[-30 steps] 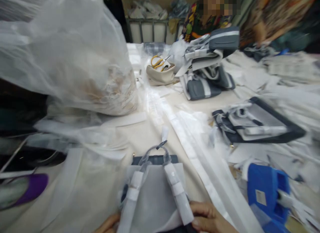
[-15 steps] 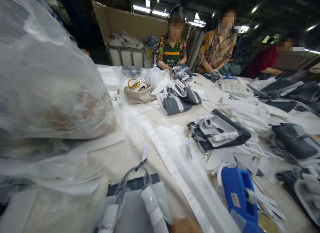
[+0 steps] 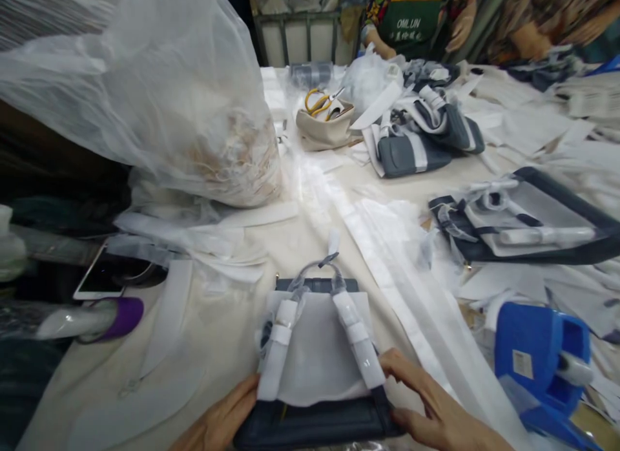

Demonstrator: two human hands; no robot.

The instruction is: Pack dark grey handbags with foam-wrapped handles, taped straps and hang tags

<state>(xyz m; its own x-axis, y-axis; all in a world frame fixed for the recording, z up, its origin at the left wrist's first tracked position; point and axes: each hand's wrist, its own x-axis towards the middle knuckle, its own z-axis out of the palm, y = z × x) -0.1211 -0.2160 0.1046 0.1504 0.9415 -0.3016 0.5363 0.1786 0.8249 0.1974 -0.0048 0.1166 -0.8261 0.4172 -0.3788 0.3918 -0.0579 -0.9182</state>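
In front of me on the table lies a dark navy handbag [image 3: 320,422]. White paper covers its middle, and its handle [image 3: 314,265] is wrapped in clear film, with white wrapping round both lower ends. My left hand [image 3: 225,412] holds the bag's left side, its fingertips pressed against the edge. At the opposite side my right hand [image 3: 431,406] grips the right edge, thumb low and index finger higher by the white wrapping. The undersides of the fingers are partly hidden by the bag.
A big clear plastic bag of scraps [image 3: 213,115] stands at left, near a phone [image 3: 99,276]. At right are a blue tape dispenser [image 3: 527,347] and another wrapped bag [image 3: 533,225]. Orange-handled scissors [image 3: 317,103] sit in a beige pouch [image 3: 324,129]. A co-worker in a green apron [image 3: 411,24] stands opposite.
My view has tilted down and turned left. Both hands now show at the handbag's sides; before, only part of one hand showed at the bottom edge. More of the handbag is visible.
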